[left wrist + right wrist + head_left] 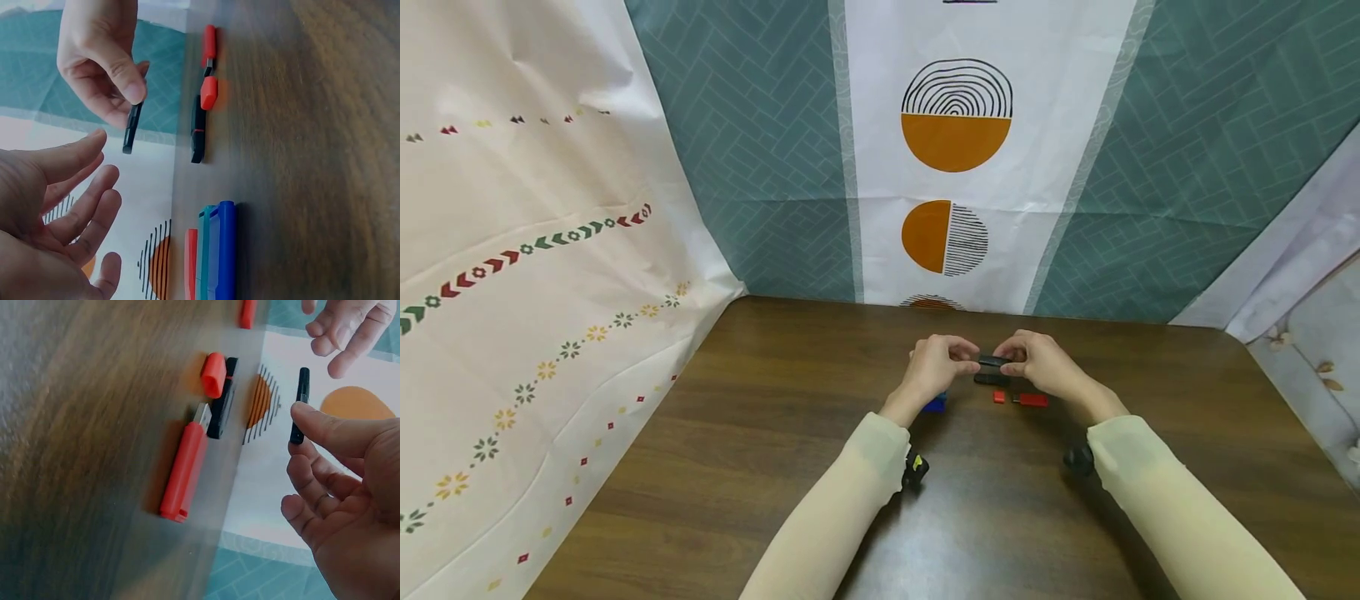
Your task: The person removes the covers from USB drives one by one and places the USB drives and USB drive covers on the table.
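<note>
Head view. One desk, wood-grained. One slim black stick, right of centre in the frame, between the two grips, raised off the desk. Left grip to its left, right grip to its right. Below it: a second black stick, a red cap, a red USB stick; blue pieces partly under the left hand.

Left wrist view. Right grip, upper left, pinches the slim black stick near one end, the other pointing down the frame. Left grip, lower left, is released: fingers spread, near the free end but apart from it. I judge that a second hold belongs on that end, thumb and finger meeting the long sides together, so nothing twists.

Right wrist view. Slim black stick right of centre, near upright in the frame, its lower half between thumb and fingers. I would keep this pinch light but steady; so thin a piece could slip. I would also work above the red cap, lest a knuckle knock it.
</note>
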The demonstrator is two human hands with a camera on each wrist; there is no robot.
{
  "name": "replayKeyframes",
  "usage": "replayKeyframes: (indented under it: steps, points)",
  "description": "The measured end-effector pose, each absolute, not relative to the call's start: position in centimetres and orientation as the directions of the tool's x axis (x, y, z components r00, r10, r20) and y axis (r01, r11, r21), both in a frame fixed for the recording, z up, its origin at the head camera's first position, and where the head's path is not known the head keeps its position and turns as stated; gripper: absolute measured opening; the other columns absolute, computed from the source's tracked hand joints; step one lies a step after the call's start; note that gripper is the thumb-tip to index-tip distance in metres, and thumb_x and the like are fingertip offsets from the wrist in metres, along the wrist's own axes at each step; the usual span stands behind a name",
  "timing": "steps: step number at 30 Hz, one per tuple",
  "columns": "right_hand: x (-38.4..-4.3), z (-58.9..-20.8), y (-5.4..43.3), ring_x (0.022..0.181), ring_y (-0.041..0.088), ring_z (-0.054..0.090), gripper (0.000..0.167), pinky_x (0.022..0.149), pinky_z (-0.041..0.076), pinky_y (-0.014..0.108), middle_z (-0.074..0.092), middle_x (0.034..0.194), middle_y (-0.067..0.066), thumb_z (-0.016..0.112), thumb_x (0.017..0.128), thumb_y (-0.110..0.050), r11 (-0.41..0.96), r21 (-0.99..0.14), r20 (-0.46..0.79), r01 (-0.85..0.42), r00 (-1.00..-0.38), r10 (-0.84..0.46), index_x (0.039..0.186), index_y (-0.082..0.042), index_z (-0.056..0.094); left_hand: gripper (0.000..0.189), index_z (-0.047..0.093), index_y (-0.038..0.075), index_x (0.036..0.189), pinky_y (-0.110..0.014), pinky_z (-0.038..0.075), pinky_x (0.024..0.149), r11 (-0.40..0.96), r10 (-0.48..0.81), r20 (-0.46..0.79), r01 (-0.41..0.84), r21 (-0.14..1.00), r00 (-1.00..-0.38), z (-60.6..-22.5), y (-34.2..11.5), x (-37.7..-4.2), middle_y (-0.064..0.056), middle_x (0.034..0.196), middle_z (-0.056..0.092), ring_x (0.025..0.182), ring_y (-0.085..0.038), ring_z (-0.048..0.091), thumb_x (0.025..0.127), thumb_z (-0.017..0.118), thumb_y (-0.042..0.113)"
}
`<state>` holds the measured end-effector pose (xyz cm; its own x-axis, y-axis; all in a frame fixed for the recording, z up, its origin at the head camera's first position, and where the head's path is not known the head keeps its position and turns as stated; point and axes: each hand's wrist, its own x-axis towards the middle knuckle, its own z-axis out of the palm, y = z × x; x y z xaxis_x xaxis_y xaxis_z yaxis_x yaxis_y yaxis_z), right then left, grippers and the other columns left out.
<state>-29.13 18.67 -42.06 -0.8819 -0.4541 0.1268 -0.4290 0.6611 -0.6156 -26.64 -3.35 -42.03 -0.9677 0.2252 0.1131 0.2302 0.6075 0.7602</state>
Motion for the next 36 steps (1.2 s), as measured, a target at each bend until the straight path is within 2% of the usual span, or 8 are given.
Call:
replayKeyframes:
  steps: [9, 12, 16, 20, 28, 36]
  points:
    - [-27.1, -41.4, 18.2, 0.079, 0.021, 0.054, 0.016, 0.069, 0.046, 0.033, 0.063, 0.095, 0.007, 0.078, 0.090, 0.002, 0.628, -0.643, 0.166, -0.439, -0.880, -0.445, 0.106, -0.001, 0.077, 0.025, 0.079, 0.015, 0.116, -0.059, 0.033, 0.110, 0.571, 0.246, 0.153, 0.271, 0.775, -0.957, -41.8, -3.8, -25.1, 0.005, 0.100, 0.078, 0.103, -0.019, 0.069, 0.093, 0.081, 0.023]
    - [-26.5, -41.3, 18.0, 0.079, 0.020, 0.054, 0.016, 0.069, 0.045, 0.033, 0.064, 0.096, 0.006, 0.078, 0.091, 0.000, 0.622, -0.640, 0.181, -0.451, -0.875, -0.449, 0.106, -0.003, 0.077, 0.026, 0.079, 0.014, 0.117, -0.052, 0.040, 0.108, 0.553, 0.252, 0.159, 0.277, 0.785, -0.954, -41.8, -4.1, -24.8, 0.003, 0.102, 0.078, 0.101, -0.019, 0.071, 0.092, 0.081, 0.023]
    - [-25.8, -41.4, 17.7, 0.081, 0.019, 0.053, 0.015, 0.069, 0.045, 0.034, 0.064, 0.097, 0.004, 0.078, 0.092, -0.002, 0.622, -0.630, 0.195, -0.464, -0.870, -0.452, 0.107, -0.005, 0.078, 0.028, 0.079, 0.013, 0.117, -0.036, 0.054, 0.091, 0.544, 0.259, 0.174, 0.292, 0.786, -0.950, -41.8, -4.5, -24.4, 0.002, 0.103, 0.078, 0.095, -0.017, 0.072, 0.091, 0.082, 0.022]
    - [-25.1, -41.3, 17.5, 0.081, 0.018, 0.052, 0.017, 0.067, 0.045, 0.032, 0.063, 0.096, 0.003, 0.079, 0.092, -0.002, 0.607, -0.628, 0.213, -0.487, -0.858, -0.467, 0.108, -0.006, 0.078, 0.027, 0.080, 0.015, 0.115, -0.028, 0.053, 0.083, 0.556, 0.272, 0.184, 0.310, 0.771, -0.944, -41.9, -4.8, -24.0, 0.005, 0.104, 0.078, 0.097, -0.013, 0.069, 0.090, 0.083, 0.023]
    - [-24.1, -41.4, 17.0, 0.080, 0.019, 0.053, 0.018, 0.064, 0.047, 0.030, 0.061, 0.097, 0.003, 0.077, 0.092, 0.002, 0.584, -0.646, 0.227, -0.492, -0.854, -0.468, 0.109, -0.004, 0.078, 0.025, 0.081, 0.014, 0.112, -0.024, 0.050, 0.070, 0.536, 0.274, 0.190, 0.314, 0.784, -0.943, -42.2, -5.2, -23.4, 0.008, 0.092, 0.077, 0.082, -0.008, 0.063, 0.089, 0.084, 0.022]
    - [-23.6, -41.8, 17.1, 0.081, 0.017, 0.053, 0.020, 0.067, 0.045, 0.029, 0.061, 0.099, 0.002, 0.077, 0.091, 0.002, 0.565, -0.641, 0.272, -0.520, -0.842, -0.467, 0.109, -0.007, 0.079, 0.019, 0.082, 0.016, 0.106, -0.022, 0.049, 0.064, 0.551, 0.266, 0.197, 0.317, 0.772, -0.944, -42.6, -4.9, -23.2, 0.009, 0.089, 0.075, 0.078, -0.006, 0.061, 0.088, 0.084, 0.024]
